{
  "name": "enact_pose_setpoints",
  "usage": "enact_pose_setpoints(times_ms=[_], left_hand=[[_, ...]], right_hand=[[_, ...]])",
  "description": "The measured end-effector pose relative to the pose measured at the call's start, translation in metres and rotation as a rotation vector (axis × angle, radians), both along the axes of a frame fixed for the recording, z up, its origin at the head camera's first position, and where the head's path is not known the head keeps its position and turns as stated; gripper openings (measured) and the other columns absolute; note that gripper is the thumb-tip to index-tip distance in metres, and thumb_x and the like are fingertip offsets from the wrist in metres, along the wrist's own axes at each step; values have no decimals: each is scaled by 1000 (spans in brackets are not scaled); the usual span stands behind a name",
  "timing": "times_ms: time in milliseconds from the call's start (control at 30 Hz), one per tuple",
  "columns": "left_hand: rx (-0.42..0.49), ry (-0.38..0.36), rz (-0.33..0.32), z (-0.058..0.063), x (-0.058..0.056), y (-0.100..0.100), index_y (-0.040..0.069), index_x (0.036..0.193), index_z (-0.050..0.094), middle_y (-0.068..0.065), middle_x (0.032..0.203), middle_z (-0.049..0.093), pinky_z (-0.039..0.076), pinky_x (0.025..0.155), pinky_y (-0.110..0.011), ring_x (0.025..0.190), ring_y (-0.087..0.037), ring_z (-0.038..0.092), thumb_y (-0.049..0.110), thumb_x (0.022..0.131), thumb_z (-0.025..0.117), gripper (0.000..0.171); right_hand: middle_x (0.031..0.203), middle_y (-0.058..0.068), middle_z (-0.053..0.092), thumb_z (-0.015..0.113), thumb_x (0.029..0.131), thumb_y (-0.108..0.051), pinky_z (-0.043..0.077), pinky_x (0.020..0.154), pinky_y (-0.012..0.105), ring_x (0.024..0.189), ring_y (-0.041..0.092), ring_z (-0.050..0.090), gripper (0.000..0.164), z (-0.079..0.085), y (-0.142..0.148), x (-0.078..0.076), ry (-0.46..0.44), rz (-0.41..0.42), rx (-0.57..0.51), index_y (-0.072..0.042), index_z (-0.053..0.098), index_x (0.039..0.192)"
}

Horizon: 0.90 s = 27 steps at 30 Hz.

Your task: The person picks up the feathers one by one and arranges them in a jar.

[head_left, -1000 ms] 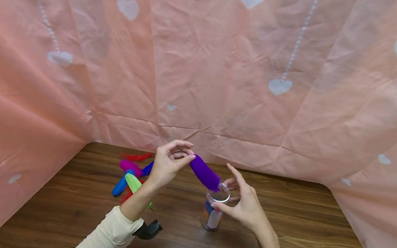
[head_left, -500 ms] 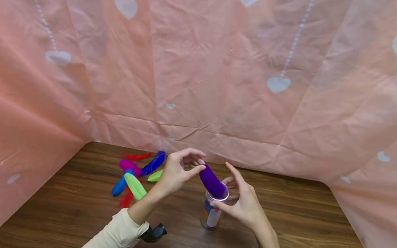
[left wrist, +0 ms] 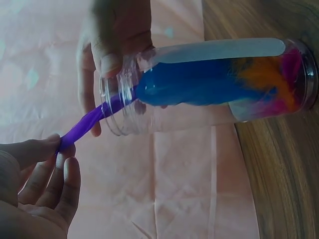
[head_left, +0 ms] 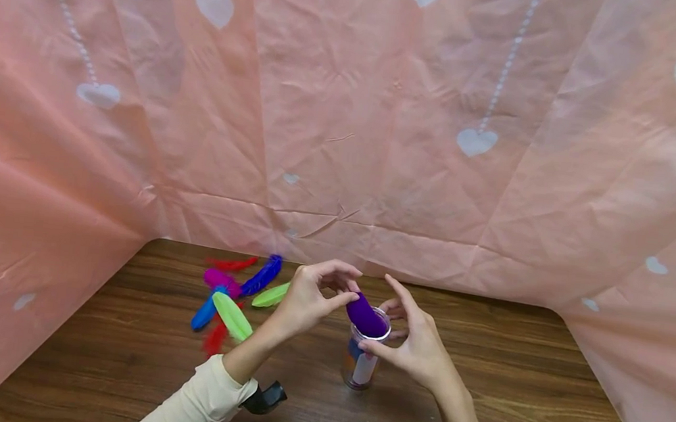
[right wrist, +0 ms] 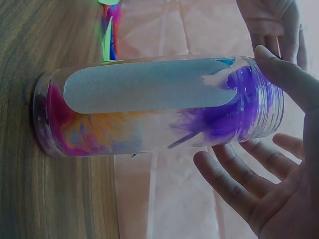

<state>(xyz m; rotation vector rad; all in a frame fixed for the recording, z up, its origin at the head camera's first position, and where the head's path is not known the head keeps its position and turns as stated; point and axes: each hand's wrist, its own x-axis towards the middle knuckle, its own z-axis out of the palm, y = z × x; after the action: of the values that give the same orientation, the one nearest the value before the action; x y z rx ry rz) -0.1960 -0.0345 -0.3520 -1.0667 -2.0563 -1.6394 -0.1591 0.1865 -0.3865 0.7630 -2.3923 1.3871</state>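
Observation:
Between thumb and fingers, my left hand pinches a purple feather by its upper end. The feather's other end is down inside the mouth of a clear jar that stands upright on the table. Blue, orange and magenta feathers show through the wall in the left wrist view, with a blue feather nearest the mouth. My right hand holds the jar at its neck, thumb on the near side and fingers on the far side. A whitish label runs along the jar in the right wrist view.
Left of the jar lie loose feathers on the wooden table: light green, dark blue, magenta, lighter blue and red. A pink cloth with pale hearts encloses the back and sides.
My left hand has moved right and down, and the purple feather has gone from the rim further into the jar. The right hand and jar have stayed nearly in place.

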Motion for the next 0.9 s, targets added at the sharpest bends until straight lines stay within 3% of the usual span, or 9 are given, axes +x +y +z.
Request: enact_pose_setpoints(times_ms=[733, 900], left_hand=[[-102, -45, -69, -14, 4, 14, -6, 113, 68, -16, 89, 76, 62, 74, -29, 79, -21, 74, -10, 84, 79, 31], [-127, -23, -81, -15, 4, 16, -6, 119, 65, -15, 88, 76, 62, 77, -35, 80, -23, 75, -10, 84, 79, 39]], right_hand=[[111, 12, 67, 95, 71, -6, 62, 72, 28, 103, 36, 71, 108, 1, 1, -2, -12, -2, 14, -8, 33, 160], [111, 13, 66, 95, 73, -8, 63, 71, 29, 102, 37, 70, 106, 1, 1, -2, 0, 2, 13, -7, 34, 159]])
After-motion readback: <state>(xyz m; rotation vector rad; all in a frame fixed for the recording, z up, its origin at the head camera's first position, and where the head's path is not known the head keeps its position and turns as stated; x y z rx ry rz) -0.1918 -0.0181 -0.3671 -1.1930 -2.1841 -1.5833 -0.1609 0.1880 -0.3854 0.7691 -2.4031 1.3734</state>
